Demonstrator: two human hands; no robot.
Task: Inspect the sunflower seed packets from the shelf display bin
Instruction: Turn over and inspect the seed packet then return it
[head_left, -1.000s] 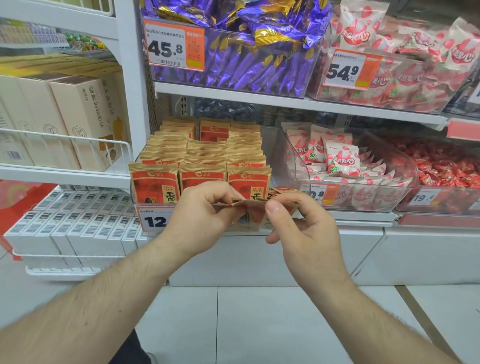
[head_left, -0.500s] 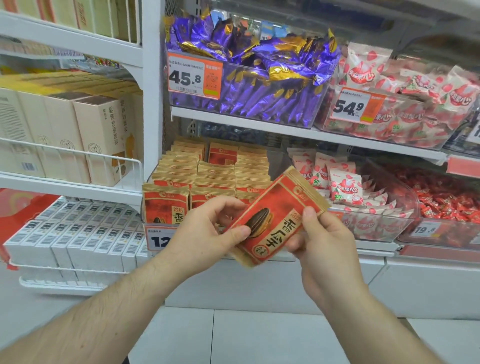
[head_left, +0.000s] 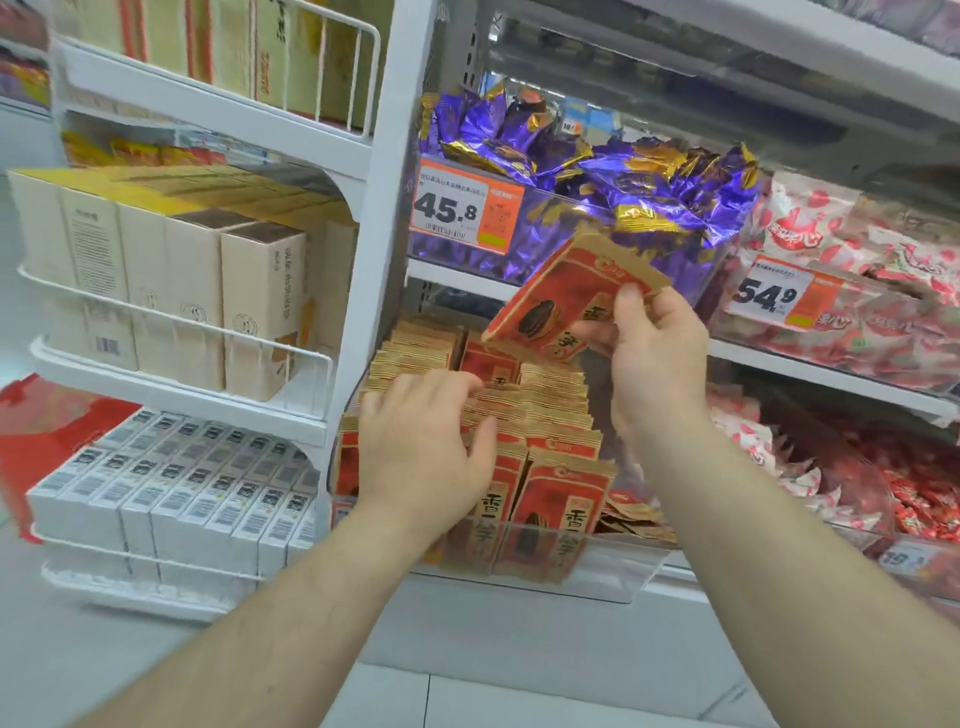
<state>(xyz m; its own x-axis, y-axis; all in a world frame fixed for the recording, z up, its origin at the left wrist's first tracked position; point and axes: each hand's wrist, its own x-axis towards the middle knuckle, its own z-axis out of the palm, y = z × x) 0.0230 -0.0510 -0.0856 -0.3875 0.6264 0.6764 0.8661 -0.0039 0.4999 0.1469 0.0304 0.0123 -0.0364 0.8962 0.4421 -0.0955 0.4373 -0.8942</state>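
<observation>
Now the right hand (head_left: 655, 358) pinches one packet (head_left: 563, 301) tilted above the bin (head_left: 613, 571); the left hand (head_left: 428, 441), fingers spread, rests on the rows (head_left: 550, 410) directly below.

Shelf edge (head_left: 457, 278) low over packed packets (head_left: 550, 410)

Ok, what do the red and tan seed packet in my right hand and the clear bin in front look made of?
The red and tan seed packet held by the right hand looks like matte kraft-style paper: dull tan edges, no glare. The clear display bin seems glossy rigid plastic: the packets show through its front wall and light reflects off it. The lining cannot be seen.
</observation>
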